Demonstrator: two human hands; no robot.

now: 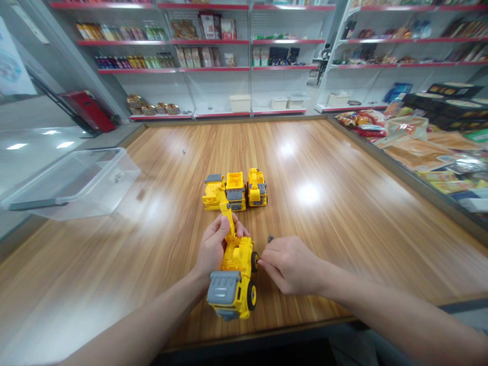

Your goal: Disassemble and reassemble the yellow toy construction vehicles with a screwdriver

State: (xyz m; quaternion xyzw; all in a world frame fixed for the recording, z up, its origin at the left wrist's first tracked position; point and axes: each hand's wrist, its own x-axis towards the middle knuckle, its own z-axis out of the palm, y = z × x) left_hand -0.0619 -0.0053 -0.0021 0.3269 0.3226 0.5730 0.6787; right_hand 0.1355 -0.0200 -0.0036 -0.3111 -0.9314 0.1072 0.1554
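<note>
My left hand (212, 241) is closed around the back part of a yellow toy construction truck (237, 258). The truck has a grey cab roof and a raised arm, and its black-tyred wheels face right. Close against the rear wheel (254, 262), my right hand (293, 264) is closed in a pinch. Whatever its fingertips grip is too small or hidden to name. A small dark piece (270, 238) shows just beyond its knuckles; I cannot tell whether it is held. Three more yellow toy trucks (236, 195) stand side by side beyond my left hand.
A clear plastic bin (76, 190) sits at the table's left edge. Toward the back left lies a tiny metallic bit (183, 151). Packaged goods (415, 147) fill the area past the right rim. Store shelves (213, 91) stand behind the wooden table (343, 203).
</note>
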